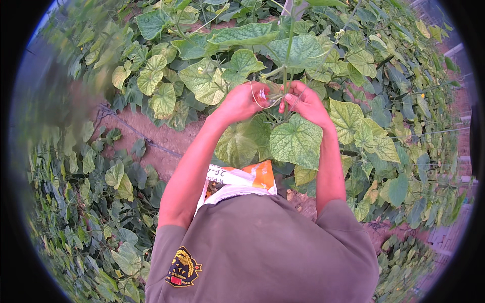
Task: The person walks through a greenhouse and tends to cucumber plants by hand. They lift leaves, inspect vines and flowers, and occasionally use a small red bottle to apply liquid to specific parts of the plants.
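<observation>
Before my chest a green climbing vine, apparently cucumber, rises with an upright stem (290, 41) and broad leaves. My right hand (308, 104) pinches this stem between thumb and fingers, just below a node. On the other side my left hand (244, 100) is curled, with a pale thin strand (254, 99) looping over its fingers. A small whitish and red object (262, 94) shows in the left fingers, too blurred to name. Thin stalks or tendrils (276, 97) run between both hands. Directly below the right hand hangs a large mottled leaf (296, 141).
A white and orange printed bag (261, 176) hangs open at my waist, its contents mostly hidden. Dense vine rows stand left and right, with yellowing leaves (163, 100). A dark cord or hose (147, 141) crosses the bare soil (129, 125). A pale post (294, 9) stands ahead.
</observation>
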Demonstrator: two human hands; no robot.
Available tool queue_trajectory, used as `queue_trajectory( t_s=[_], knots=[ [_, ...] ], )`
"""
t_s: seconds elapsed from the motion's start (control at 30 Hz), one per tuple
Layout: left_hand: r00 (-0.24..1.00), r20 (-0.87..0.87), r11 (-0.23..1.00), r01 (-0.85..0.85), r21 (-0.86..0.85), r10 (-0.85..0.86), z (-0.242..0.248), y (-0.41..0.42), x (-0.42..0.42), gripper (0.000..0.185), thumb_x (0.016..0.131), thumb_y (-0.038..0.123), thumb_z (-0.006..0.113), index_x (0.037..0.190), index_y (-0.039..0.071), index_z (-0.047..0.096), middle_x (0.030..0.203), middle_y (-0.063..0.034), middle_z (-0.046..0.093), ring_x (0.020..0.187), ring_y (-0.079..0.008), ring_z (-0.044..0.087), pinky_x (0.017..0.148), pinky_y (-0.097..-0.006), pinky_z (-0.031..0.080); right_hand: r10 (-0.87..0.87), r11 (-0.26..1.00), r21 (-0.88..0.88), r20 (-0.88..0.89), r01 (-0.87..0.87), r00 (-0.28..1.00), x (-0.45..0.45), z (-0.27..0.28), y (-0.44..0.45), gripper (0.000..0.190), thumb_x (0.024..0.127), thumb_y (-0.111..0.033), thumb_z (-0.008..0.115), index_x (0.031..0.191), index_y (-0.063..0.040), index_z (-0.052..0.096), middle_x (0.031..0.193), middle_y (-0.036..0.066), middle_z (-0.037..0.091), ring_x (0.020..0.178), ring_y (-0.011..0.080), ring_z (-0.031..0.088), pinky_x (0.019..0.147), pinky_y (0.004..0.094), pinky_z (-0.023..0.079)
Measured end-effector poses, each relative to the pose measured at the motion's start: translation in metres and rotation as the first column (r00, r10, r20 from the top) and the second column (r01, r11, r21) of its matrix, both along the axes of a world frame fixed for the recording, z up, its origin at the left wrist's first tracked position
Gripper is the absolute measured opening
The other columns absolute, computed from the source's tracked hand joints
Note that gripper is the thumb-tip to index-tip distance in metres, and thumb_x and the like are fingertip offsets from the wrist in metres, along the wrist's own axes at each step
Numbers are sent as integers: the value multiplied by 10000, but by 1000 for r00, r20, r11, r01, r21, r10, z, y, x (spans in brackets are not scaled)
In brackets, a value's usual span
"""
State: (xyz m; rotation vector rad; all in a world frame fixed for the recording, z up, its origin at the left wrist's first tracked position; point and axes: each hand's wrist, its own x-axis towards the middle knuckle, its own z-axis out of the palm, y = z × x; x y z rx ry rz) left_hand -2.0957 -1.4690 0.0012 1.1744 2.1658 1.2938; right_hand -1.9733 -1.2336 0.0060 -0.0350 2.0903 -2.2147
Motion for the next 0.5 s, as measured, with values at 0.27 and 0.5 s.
queue_trajectory(
  t_s=[0.27, 0.5],
  knots=[
    [990, -142, 998, 9, -63, -17, 14, 2, 5, 385, 891, 169, 820, 1240, 22, 748, 1004, -187, 782, 903, -332, 762, 836, -406, 588, -74, 996, 43, -57, 76, 996, 3, 1, -7, 346, 1076, -159, 701, 1343, -13, 536, 1058, 81, 682, 880, 179, 721, 777, 333, 580],
    [998, -56, 994, -13, -107, 7, 8, 10, 4, 340, 917, 196, 829, 1211, 39, 765, 885, -128, 772, 764, -234, 726, 741, -379, 579, -199, 978, 33, -111, 204, 974, 5, -12, -6, 383, 1062, -192, 731, 1333, -13, 528, 1053, 75, 683, 903, 181, 736, 779, 336, 588]
  ],
)
